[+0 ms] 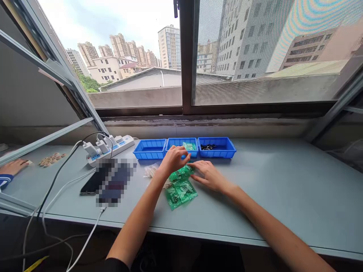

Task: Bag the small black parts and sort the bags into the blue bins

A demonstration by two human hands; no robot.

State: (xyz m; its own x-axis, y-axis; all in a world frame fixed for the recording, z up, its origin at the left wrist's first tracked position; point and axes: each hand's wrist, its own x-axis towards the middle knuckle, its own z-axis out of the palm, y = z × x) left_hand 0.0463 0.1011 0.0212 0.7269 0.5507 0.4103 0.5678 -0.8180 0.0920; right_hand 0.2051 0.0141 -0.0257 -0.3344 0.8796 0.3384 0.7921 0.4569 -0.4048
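Note:
Green circuit boards (pixel 180 190) lie in a small pile on the grey table (pixel 283 189), right in front of me. My left hand (pixel 173 159) hovers over the far end of the pile with its fingers curled in a pinch on the top green board. My right hand (pixel 208 174) lies flat beside the pile, fingers stretched toward the same board's edge. A clear plastic bag (pixel 150 170) sits just left of my left wrist.
Three blue bins (pixel 149 149) stand in a row by the window; the middle one holds green boards (pixel 189 146), the right one dark parts (pixel 208 146). A white power strip (pixel 109 149), cables and phones (pixel 92 182) lie at the left. Another person's hand (pixel 13 166) rests far left.

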